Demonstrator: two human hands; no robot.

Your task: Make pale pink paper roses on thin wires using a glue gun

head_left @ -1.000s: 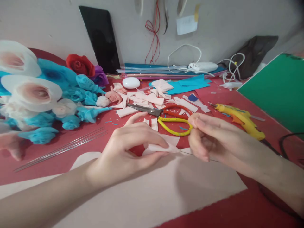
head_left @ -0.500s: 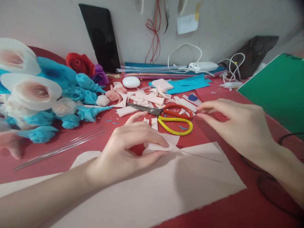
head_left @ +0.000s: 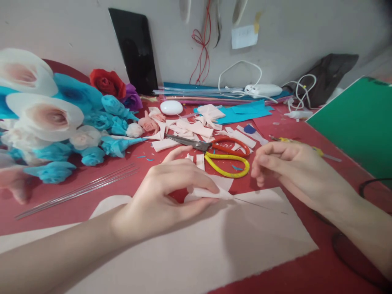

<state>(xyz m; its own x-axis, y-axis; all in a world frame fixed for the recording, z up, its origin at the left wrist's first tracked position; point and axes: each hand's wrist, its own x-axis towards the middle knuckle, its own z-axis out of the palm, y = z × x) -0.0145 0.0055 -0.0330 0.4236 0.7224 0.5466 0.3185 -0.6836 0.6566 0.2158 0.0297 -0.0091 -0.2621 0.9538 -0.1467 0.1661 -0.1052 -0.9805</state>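
Pinched between the thumb and fingers of my left hand (head_left: pixel 174 188) is a small piece of pale pink crepe paper (head_left: pixel 225 194), wrapped at one end of a thin wire (head_left: pixel 260 204). The wire sticks out to the right above a large pale pink paper sheet (head_left: pixel 196 253) on the table. My right hand (head_left: pixel 288 167) hovers right of the scissors with thumb and fingers curled together; whether anything small is between them I cannot make out. Red-and-yellow-handled scissors (head_left: pixel 203 147) lie just beyond my left hand, their blades pointing left.
Pale paper scraps (head_left: pixel 196 128) and blue crepe paper (head_left: pixel 245 111) lie behind the scissors. Paper flowers (head_left: pixel 52 118) fill the left, above several thin wires (head_left: pixel 76 192). A yellow-and-grey tool (head_left: pixel 320 152) is partly behind my right hand. A green board (head_left: pixel 358 126) stands at right.
My right hand has drawn down and turned, its fingers curling in, uncovering the yellow-and-grey tool behind it. My left hand keeps its hold on the paper and wire. The view has shifted slightly.
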